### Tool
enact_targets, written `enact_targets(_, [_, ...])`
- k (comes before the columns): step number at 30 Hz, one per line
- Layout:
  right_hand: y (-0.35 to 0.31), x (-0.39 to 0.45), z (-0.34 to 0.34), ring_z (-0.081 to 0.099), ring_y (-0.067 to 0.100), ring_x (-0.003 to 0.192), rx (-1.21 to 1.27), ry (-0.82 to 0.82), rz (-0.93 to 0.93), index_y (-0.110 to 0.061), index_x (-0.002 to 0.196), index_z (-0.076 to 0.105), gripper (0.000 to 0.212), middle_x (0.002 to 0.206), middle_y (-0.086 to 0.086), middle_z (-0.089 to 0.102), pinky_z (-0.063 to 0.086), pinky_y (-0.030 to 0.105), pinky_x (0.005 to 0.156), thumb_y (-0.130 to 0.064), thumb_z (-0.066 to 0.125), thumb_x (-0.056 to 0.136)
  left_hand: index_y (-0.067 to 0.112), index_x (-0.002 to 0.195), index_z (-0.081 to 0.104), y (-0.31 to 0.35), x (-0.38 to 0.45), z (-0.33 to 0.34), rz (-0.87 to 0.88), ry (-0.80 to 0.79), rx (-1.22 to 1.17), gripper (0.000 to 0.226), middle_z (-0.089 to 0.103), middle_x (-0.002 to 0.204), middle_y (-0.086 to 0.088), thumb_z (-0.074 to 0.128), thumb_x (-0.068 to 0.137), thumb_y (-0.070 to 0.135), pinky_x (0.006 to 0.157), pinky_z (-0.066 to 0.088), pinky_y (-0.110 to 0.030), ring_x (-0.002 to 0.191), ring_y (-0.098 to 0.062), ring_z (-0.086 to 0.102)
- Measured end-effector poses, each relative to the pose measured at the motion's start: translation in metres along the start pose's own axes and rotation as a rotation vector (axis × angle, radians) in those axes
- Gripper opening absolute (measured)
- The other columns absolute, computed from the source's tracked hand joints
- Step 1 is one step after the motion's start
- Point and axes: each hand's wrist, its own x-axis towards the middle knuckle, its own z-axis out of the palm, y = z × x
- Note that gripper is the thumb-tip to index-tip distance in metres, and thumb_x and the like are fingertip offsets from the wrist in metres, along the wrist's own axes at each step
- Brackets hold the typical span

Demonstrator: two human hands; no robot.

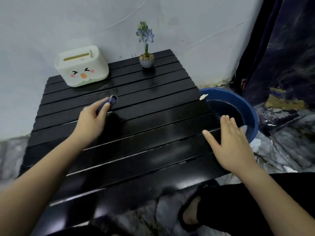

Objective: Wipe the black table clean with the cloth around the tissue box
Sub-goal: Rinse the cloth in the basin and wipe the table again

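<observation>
A black slatted table [139, 133] fills the middle of the view. A white tissue box [81, 66] with a cartoon face stands at its far left corner. My left hand [92, 118] grips a bunched blue-grey cloth [110, 100] and presses it on the slats a little in front of and to the right of the box. My right hand [228, 142] lies flat with fingers spread on the table's right edge and holds nothing.
A small potted blue flower [146, 55] stands at the table's far edge. A blue basin [238, 106] with dark water sits on the floor against the table's right side. A dark curtain [281, 57] hangs at right. My sandalled foot [192, 213] is under the near edge.
</observation>
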Motion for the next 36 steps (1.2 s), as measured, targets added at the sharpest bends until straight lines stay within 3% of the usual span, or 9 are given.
enact_targets(2, [0.0,-0.002,-0.002,0.006,0.025,0.156,-0.004,0.0,-0.005,-0.005,0.159,0.012,0.091,0.167,0.013,0.013,0.009,0.049,0.126,-0.068,0.029,0.095,0.012,0.131,0.062,-0.034,-0.035,-0.032,-0.041,-0.007,0.079,0.034,0.065,0.13,-0.007,0.052,0.1,0.023,0.104,0.04,-0.023,0.124,-0.019,0.058])
enact_targets(5, [0.004,-0.01,-0.005,0.018,0.031,0.153,-0.014,0.025,-0.006,-0.002,0.152,0.026,0.089,0.163,0.019,0.026,0.012,0.053,0.124,-0.069,0.03,0.094,0.024,0.129,0.064,-0.063,-0.078,-0.062,-0.038,-0.167,0.029,0.036,0.054,0.143,0.007,0.06,0.094,0.028,0.109,0.027,-0.007,0.135,-0.004,0.046])
enact_targets(7, [0.007,-0.018,-0.006,0.023,0.034,0.15,-0.028,0.035,-0.003,-0.001,0.146,0.032,0.087,0.159,0.02,0.032,0.014,0.054,0.123,-0.071,0.03,0.093,0.032,0.133,0.06,-0.07,-0.093,-0.067,-0.028,-0.208,-0.004,0.043,0.041,0.151,0.015,0.062,0.09,0.036,0.115,0.021,-0.013,0.141,0.003,0.034])
enact_targets(10, [0.011,-0.026,-0.006,0.026,0.036,0.149,-0.05,0.026,0.021,-0.002,0.148,0.032,0.088,0.158,0.021,0.034,0.015,0.053,0.123,-0.071,0.032,0.093,0.027,0.147,0.044,-0.068,-0.097,-0.051,-0.024,-0.139,0.162,0.055,0.025,0.16,0.004,0.051,0.094,0.043,0.12,0.015,-0.027,0.15,-0.013,0.019])
enact_targets(13, [0.01,-0.028,-0.005,0.034,0.039,0.143,-0.038,0.013,0.029,-0.001,0.145,0.035,0.087,0.15,0.023,0.044,0.019,0.055,0.121,-0.07,0.035,0.092,0.023,0.147,0.043,-0.05,-0.094,-0.021,0.094,-0.165,0.315,0.057,0.025,0.161,0.0,0.046,0.095,0.045,0.121,0.017,-0.033,0.151,-0.02,0.018])
enact_targets(18, [0.007,-0.028,-0.002,0.021,0.032,0.152,-0.05,0.031,0.028,-0.001,0.153,0.026,0.095,0.159,0.019,0.034,0.017,0.049,0.124,-0.072,0.031,0.091,0.018,0.15,0.038,0.0,-0.068,0.033,0.351,-0.332,0.315,0.058,0.022,0.162,0.0,0.041,0.098,0.043,0.122,0.013,-0.029,0.151,-0.016,0.015])
enact_targets(27, [0.008,-0.027,0.002,0.019,0.028,0.153,-0.043,0.042,0.041,-0.003,0.155,0.022,0.098,0.162,0.015,0.029,0.024,0.043,0.123,-0.075,0.026,0.089,0.013,0.152,0.032,0.102,0.0,0.142,0.638,-0.488,0.304,0.054,0.023,0.162,-0.007,0.041,0.103,0.036,0.124,0.015,-0.038,0.151,-0.024,0.017])
enact_targets(30, [0.009,-0.025,0.004,0.018,0.027,0.154,-0.035,0.034,0.047,-0.004,0.156,0.019,0.098,0.164,0.013,0.026,0.025,0.04,0.122,-0.075,0.025,0.089,0.008,0.15,0.036,0.137,0.022,0.18,0.709,-0.499,0.307,0.054,0.031,0.159,-0.013,0.041,0.103,0.035,0.123,0.015,-0.032,0.147,-0.027,0.027])
enact_targets(36, [0.011,-0.027,0.002,0.016,0.025,0.154,0.019,0.013,0.035,-0.006,0.158,0.016,0.097,0.165,0.011,0.023,0.022,0.036,0.121,-0.075,0.028,0.091,0.0,0.128,0.059,0.178,0.044,0.206,0.572,-0.528,0.081,0.039,0.063,0.128,-0.019,0.049,0.101,0.028,0.1,0.036,-0.031,0.119,-0.033,0.058])
